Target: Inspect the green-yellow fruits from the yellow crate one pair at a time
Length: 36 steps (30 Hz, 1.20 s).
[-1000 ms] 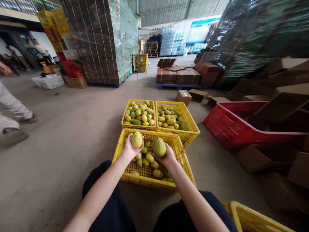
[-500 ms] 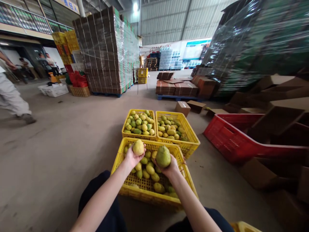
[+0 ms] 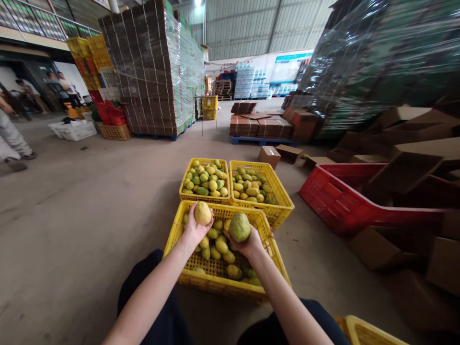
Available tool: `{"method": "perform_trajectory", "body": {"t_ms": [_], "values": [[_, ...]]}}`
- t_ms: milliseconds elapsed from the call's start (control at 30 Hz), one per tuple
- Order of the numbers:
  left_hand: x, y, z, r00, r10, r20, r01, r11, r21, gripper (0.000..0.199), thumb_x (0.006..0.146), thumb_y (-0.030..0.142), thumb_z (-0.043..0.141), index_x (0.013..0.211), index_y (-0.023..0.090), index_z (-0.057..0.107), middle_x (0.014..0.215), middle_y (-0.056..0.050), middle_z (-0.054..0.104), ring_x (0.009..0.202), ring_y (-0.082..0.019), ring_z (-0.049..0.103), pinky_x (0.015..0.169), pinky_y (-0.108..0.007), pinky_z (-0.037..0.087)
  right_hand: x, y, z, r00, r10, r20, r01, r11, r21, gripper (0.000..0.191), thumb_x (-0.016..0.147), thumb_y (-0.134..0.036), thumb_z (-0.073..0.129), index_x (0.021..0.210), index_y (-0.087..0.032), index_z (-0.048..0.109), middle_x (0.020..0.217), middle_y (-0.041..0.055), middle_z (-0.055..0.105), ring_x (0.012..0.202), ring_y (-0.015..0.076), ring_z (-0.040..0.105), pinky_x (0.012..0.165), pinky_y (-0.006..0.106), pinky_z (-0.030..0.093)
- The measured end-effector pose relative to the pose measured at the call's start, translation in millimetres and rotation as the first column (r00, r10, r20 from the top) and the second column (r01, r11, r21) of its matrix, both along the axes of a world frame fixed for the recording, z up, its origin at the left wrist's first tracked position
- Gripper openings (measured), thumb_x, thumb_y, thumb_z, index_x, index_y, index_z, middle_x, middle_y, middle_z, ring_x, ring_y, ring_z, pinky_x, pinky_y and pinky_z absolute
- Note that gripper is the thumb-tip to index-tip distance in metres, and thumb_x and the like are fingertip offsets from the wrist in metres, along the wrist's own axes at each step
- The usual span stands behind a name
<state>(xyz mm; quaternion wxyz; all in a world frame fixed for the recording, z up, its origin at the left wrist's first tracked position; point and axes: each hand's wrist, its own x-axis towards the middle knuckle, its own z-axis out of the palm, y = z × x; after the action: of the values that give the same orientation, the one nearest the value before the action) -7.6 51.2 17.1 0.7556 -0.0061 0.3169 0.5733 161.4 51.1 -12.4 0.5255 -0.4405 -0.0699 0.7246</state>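
No lettering, brand or number can be read clearly. On the far wall, right of the middle, the white rectangular board with a bright blue band along its top (image 3: 292,68) is too small and blurred to make out. High on the left, above the railing, the pale sign strip with blue marks (image 3: 103,3) is cut off by the upper edge, its characters incomplete.

Light is soft and rather dim, brightest beyond the far end of the floor (image 3: 89,206), around the white panel (image 3: 285,73). A lamp (image 3: 197,2) glows overhead; plastic wrap (image 3: 316,72) throws streaky glare. Shadow darkens the floor beneath the near edge of the near yellow crate (image 3: 223,283), whose fruit (image 3: 221,245) looks fairly clear. Wide-angle stretch and smearing affect the outer cardboard boxes (image 3: 413,268).
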Motion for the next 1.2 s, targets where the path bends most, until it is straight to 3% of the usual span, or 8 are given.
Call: {"method": "perform_trajectory", "body": {"t_ms": [100,267,433,667,800,933,1100,1200], "values": [[-1,1,-0.6,0.999,-0.043,0.024,0.042,0.999,0.029,0.035,0.095,0.044,0.043,0.093,0.014,0.061,0.079,-0.006,0.068,0.062,-0.016,0.065,0.051,-0.024,0.054,-3,0,2.6,0.998,-0.032,-0.048,0.027,0.995,-0.094,0.018,0.085,-0.022,0.043,0.074,-0.024,0.057,0.059,0.001,0.065,0.055,0.0179,0.063,0.059,0.033,0.056],[-3,-1,-3.2,0.999,-0.008,0.052,0.006,0.999,0.035,0.026,0.093,0.029,0.043,0.105,0.015,0.062,0.086,-0.007,0.069,0.08,-0.019,0.069,0.069,-0.032,0.058,-5,-1,8.2,0.999,0.0,-0.049,-0.004,0.996,-0.085,0.025,0.09,-0.033,0.038,0.08,-0.022,0.058,0.064,0.0054,0.067,0.058,0.0201,0.065,0.058,0.033,0.055],[-6,-4,2.2,0.995,-0.063,0.073,0.061,0.998,0.026,0.028,0.09,0.033,0.046,0.084,0.013,0.064,0.069,-0.006,0.067,0.066,-0.018,0.067,0.061,-0.029,0.056,-5,-3,10.7,0.997,0.045,-0.066,-0.046,0.999,-0.012,0.029,0.088,-0.041,0.042,0.078,-0.02,0.061,0.065,0.0069,0.068,0.058,0.0206,0.065,0.06,0.034,0.055],[2,-9,7.4,0.945,-0.004,-0.326,0.106,0.949,0.296,0.031,0.082,0.028,0.052,0.058,0.013,0.064,0.055,-0.006,0.063,0.054,-0.015,0.061,0.052,-0.023,0.045,-13,-12,18.0,0.992,0.117,-0.039,-0.109,0.98,0.167,0.034,0.084,-0.039,0.047,0.065,-0.017,0.064,0.059,0.0055,0.065,0.054,0.0197,0.062,0.056,0.032,0.054],[10,-18,0.4,0.871,0.18,-0.456,0.04,0.902,0.431,0.026,0.08,0.02,0.056,0.057,0.016,0.067,0.062,-0.003,0.069,0.067,-0.017,0.066,0.063,-0.022,0.046,-25,-26,16.4,0.968,-0.12,0.221,0.018,0.909,0.415,0.028,0.078,-0.039,0.058,0.058,-0.02,0.063,0.059,0.0023,0.066,0.064,0.0191,0.063,0.065,0.029,0.052],[16,-29,-8.4,0.856,0.155,-0.494,0.141,0.848,0.511,0.022,0.08,0.016,0.058,0.062,0.018,0.071,0.075,-0.003,0.073,0.087,-0.02,0.067,0.076,-0.022,0.047,-36,-45,13.1,0.838,-0.395,0.376,0.106,0.794,0.599,0.025,0.076,-0.034,0.056,0.058,-0.021,0.067,0.067,0.0012,0.068,0.069,0.0179,0.062,0.071,0.027,0.049],[16,-34,-11.8,0.926,0.055,-0.374,0.145,0.862,0.485,0.025,0.081,0.014,0.051,0.073,0.02,0.074,0.089,-0.004,0.074,0.105,-0.024,0.063,0.085,-0.026,0.048,-35,-57,18.7,0.824,-0.385,0.416,0.056,0.785,0.617,0.027,0.079,-0.03,0.05,0.059,-0.023,0.067,0.072,0.0023,0.07,0.081,0.022,0.064,0.078,0.029,0.047],[16,-32,-10.7,0.912,0.146,-0.384,0.131,0.783,0.608,0.026,0.083,0.016,0.049,0.078,0.017,0.074,0.105,-0.007,0.071,0.111,-0.025,0.06,0.09,-0.027,0.047,-33,-58,21.3,0.828,-0.358,0.431,0.02,0.787,0.617,0.029,0.081,-0.028,0.049,0.059,-0.024,0.067,0.077,0.002,0.071,0.09,0.023,0.064,0.084,0.03,0.047]]}}
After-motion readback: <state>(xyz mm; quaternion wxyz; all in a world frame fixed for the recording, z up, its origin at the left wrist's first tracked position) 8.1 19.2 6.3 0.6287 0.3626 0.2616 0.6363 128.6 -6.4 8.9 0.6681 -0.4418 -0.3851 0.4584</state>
